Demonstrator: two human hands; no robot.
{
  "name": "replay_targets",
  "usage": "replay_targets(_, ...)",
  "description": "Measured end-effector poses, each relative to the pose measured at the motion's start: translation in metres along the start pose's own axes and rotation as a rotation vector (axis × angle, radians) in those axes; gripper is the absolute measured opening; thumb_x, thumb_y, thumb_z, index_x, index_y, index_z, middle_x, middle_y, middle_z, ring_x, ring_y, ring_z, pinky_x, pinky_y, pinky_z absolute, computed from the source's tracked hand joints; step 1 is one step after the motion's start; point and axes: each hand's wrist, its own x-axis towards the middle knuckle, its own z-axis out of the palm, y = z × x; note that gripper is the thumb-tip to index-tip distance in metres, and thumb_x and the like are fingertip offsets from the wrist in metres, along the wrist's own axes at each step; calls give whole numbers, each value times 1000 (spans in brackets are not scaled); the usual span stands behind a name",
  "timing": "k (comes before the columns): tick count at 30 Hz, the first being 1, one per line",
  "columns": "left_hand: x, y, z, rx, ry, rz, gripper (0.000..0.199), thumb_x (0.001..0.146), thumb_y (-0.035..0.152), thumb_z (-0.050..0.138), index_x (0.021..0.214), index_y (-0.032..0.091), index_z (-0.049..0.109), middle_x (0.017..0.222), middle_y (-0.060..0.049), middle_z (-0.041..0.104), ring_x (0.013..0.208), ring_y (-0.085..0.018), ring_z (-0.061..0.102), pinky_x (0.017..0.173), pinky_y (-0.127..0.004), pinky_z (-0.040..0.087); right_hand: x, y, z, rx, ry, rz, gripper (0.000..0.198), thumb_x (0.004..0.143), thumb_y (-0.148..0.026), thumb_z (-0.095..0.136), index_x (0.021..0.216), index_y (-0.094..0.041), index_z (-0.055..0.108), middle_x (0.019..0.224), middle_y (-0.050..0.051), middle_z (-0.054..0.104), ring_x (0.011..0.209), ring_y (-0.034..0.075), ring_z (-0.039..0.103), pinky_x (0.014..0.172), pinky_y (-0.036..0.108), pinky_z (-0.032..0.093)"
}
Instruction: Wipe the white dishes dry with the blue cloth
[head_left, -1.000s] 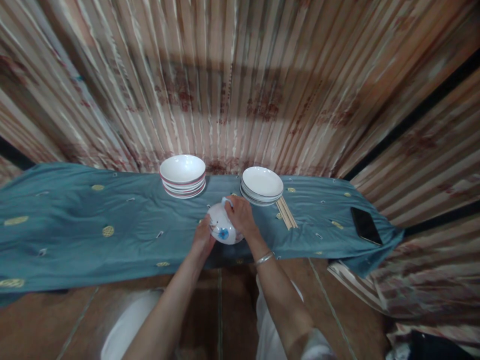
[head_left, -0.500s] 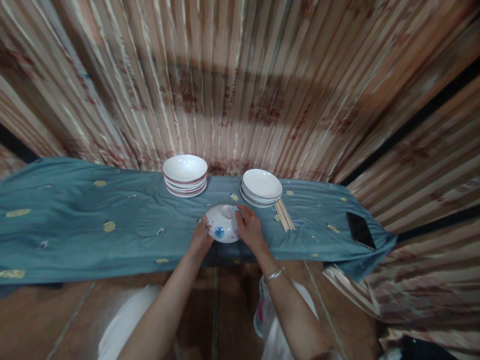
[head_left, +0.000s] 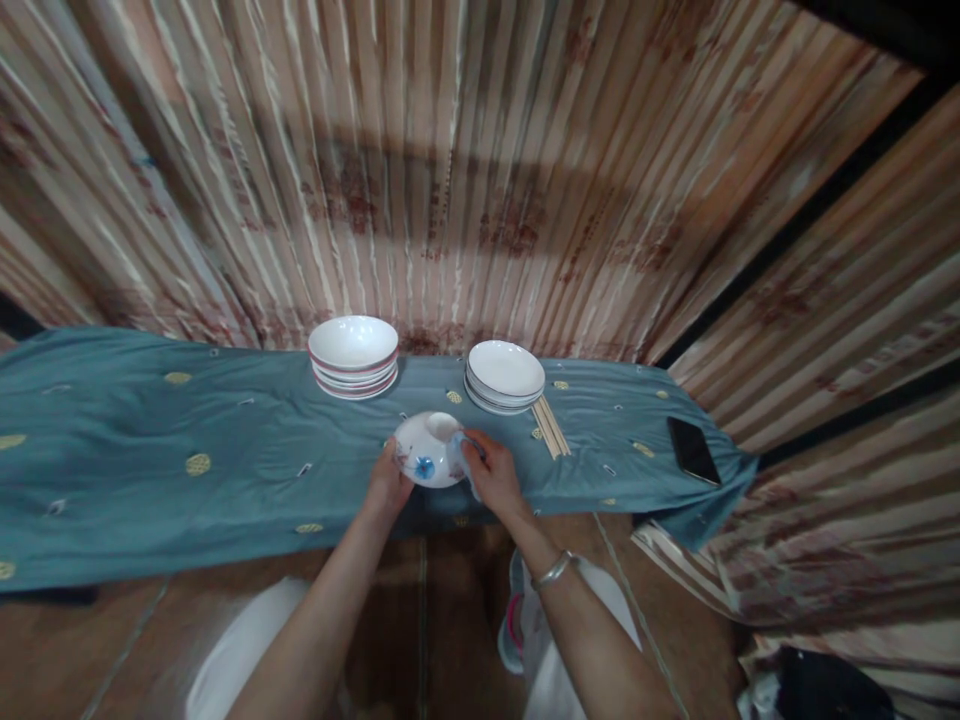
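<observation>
Over the blue tablecloth, my right hand pinches a pale cloth and my left hand grips an upturned bowl that looks slippery and breakable, best held by its rim.

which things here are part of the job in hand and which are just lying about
In use:
bowl, upturned, in the left hand
cloth, in the right hand

Seemingly just lying about:
bowl stack
plate stack
chopsticks
phone
</observation>
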Motion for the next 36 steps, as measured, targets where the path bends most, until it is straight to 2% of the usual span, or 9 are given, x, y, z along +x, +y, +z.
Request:
replay_targets(3,-6,-1,-4,62,-118,42,19,83,22,61,96,10,66,77,-8,73,73,-19,70,73,-30,57,2,4,0,54,29,47,31,87,-34,46,101,-19,69,89,3,72,79,18,63,74,27,48)
replay_targets(7,-19,1,-5,142,-176,157,42,56,21,83,93,11,68,74,-5,74,65,-17,68,66,-27,54,6,9,4,136,54,98,33,84,-36,47,97,-18,71,77,1,69,68,16,58,65,25,45)
replay_targets(10,-32,6,1,211,-201,271,58,46,31,87,96,12,68,76,-5,74,65,-18,67,65,-28,53,8,10,7,212,77,127,33,82,-37,47,93,-17,71,76,1,68,69,15,58,66,24,45)
replay_targets(13,-40,9,6,380,-230,400,56,50,37,84,98,13,67,75,-3,73,62,-17,64,62,-28,51,10,11,9,256,50,177,33,83,-36,47,94,-17,71,76,1,69,69,15,59,66,24,47)
replay_targets(18,-40,6,5,749,-280,608,27,60,27,78,84,17,70,67,1,67,63,-16,59,62,-25,49,12,15,11,149,-32,133,27,82,-28,50,99,-20,71,87,1,73,77,16,64,75,27,51)
replay_targets(23,-40,-1,-6,917,-320,677,11,63,22,76,71,20,68,62,0,61,62,-18,55,67,-26,47,13,23,14,9,-81,107,25,82,-20,51,95,-21,71,88,2,75,77,16,67,75,26,51)
replay_targets(29,-36,-7,-21,1167,-462,791,9,72,28,69,80,23,70,79,-8,68,83,-27,64,88,-37,48,14,21,5,-196,-98,152,25,84,-19,50,95,-21,71,94,3,75,86,18,69,79,27,49)
replay_targets(32,-36,-10,-24,1385,-542,892,15,79,28,59,89,23,69,90,-11,71,91,-28,65,100,-43,43,16,16,-8,-228,-72,173,29,91,-31,45,84,-21,71,81,2,73,78,17,68,71,24,47)
replay_targets(36,-39,-14,-22,1614,-636,954,23,85,23,48,94,23,69,83,-9,71,87,-25,66,109,-43,35,17,11,-25,-199,-77,164,49,94,-50,37,73,-20,69,68,0,68,71,15,64,63,21,42)
